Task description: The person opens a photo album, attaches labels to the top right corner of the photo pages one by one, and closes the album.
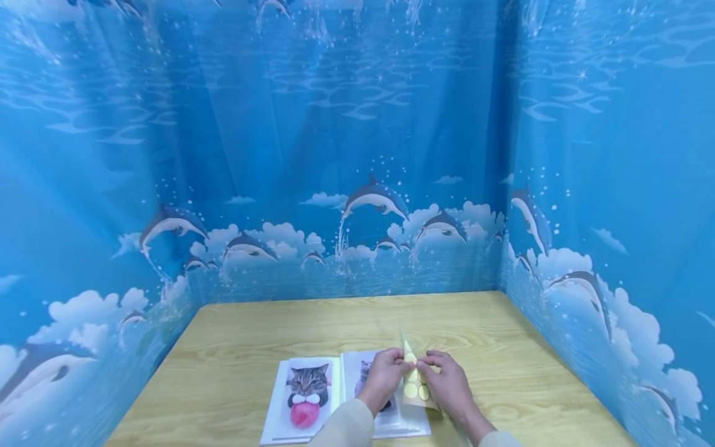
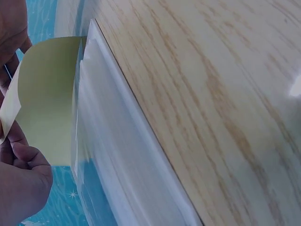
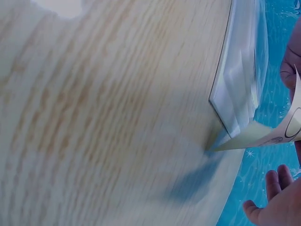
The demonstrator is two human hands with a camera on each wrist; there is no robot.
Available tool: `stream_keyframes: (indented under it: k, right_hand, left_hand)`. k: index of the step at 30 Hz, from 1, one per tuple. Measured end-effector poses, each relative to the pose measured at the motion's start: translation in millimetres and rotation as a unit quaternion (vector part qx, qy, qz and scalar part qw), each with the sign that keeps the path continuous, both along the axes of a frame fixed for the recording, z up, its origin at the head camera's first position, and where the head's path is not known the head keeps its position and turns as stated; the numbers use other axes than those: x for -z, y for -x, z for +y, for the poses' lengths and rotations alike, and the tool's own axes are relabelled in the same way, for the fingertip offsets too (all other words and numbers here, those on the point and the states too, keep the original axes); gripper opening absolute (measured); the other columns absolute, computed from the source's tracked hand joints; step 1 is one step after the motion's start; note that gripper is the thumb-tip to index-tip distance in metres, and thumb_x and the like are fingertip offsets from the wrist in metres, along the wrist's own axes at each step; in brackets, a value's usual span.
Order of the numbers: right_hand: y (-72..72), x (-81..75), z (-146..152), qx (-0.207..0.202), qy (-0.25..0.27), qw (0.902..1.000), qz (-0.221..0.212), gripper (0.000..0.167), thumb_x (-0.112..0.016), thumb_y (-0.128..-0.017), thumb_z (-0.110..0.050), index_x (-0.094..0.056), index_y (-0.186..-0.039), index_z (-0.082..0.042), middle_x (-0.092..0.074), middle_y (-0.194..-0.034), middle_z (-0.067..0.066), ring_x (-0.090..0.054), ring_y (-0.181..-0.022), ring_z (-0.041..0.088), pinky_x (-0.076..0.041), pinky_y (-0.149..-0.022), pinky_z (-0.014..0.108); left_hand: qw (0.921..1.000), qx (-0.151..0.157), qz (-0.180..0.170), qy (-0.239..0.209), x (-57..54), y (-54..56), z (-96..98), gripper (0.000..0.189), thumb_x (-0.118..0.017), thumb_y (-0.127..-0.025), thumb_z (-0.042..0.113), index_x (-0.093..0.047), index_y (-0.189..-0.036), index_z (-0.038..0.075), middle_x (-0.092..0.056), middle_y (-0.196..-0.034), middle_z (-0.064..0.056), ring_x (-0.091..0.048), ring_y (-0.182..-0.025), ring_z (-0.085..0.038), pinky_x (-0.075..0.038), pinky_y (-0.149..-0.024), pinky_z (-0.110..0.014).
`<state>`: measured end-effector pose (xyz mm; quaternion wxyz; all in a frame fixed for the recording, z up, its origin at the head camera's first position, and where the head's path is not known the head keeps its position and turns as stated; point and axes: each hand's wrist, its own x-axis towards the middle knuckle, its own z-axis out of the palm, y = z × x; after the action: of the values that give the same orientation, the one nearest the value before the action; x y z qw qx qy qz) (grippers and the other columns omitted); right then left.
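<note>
Both hands meet over the right page of an open photo album [image 1: 268, 431]. Between them stands a curved pale yellow sheet of round stickers [image 1: 411, 391]. My left hand [image 1: 384, 374] pinches the sheet's left side with thumb and fingers, covering part of a cat photo. From the other side my right hand [image 1: 449, 383] pinches it close by, thumbs nearly meeting. The left wrist view shows the plain tan back [image 2: 49, 101] of the bent sheet, rising beside the album's clear sleeves [image 2: 101, 174]. In the right wrist view, the sheet's lower edge passes the album's corner.
A cat photo [image 1: 306, 397] with a pink ball fills the album's left page. The album lies near the front of a wood-grain table [image 1: 234, 335]. Blue dolphin-print curtains [image 1: 313, 155] enclose the table's back and sides.
</note>
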<state>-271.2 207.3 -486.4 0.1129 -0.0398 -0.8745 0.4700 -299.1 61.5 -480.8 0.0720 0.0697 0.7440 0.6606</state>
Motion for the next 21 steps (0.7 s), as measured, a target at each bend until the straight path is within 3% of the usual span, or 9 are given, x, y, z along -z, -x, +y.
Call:
stream_keyframes:
  k: [6, 11, 16, 21]
  right_hand:
    - [-3.6, -4.8, -0.7, 0.002, 0.029, 0.9996, 0.001, 0.017, -0.062, -0.096, -0.021, -0.073, -0.100, -0.008, -0.055, -0.138, 0.021, -0.044, -0.131, 0.048, -0.030, -0.107, 0.068]
    - [-6.5, -5.6, 2.6, 0.011, 0.050, 0.9987, 0.000, 0.026, -0.061, -0.098, -0.025, -0.072, -0.109, -0.004, -0.059, -0.132, 0.022, -0.051, -0.124, 0.046, -0.039, -0.102, 0.066]
    - [-3.9, -2.7, 1.9, 0.000, 0.040, 0.9992, 0.006, 0.030, -0.067, -0.095, -0.030, -0.073, -0.106, -0.002, -0.072, -0.104, 0.011, -0.065, -0.097, 0.027, -0.052, -0.086, 0.045]
    - [-1.6, -1.1, -0.2, -0.004, 0.039, 0.9992, 0.005, 0.023, -0.067, -0.095, -0.024, -0.074, -0.101, -0.003, -0.072, -0.093, 0.003, -0.062, -0.085, 0.015, -0.051, -0.077, 0.034]
  left_hand:
    - [0.9999, 0.008, 0.006, -0.012, 1.4, -0.5, 0.3, 0.008, -0.068, -0.088, 0.002, -0.070, -0.096, 0.004, -0.071, -0.082, 0.000, -0.064, -0.076, -0.011, -0.053, -0.075, -0.029]
    - [0.9998, 0.016, 0.008, -0.010, 0.5, -2.0, 1.6, 0.007, -0.068, -0.087, 0.000, -0.070, -0.093, 0.003, -0.069, -0.079, 0.000, -0.061, -0.073, -0.011, -0.052, -0.070, -0.027]
    - [0.9999, 0.014, 0.007, 0.003, -0.7, -2.7, 0.4, 0.008, -0.067, -0.089, 0.003, -0.069, -0.097, 0.005, -0.069, -0.082, 0.001, -0.062, -0.076, -0.012, -0.054, -0.073, -0.029]
    - [0.9998, 0.016, -0.002, 0.010, -1.9, -2.7, -0.8, 0.009, -0.067, -0.089, 0.005, -0.069, -0.098, 0.008, -0.068, -0.084, 0.001, -0.062, -0.079, -0.013, -0.054, -0.075, -0.030]
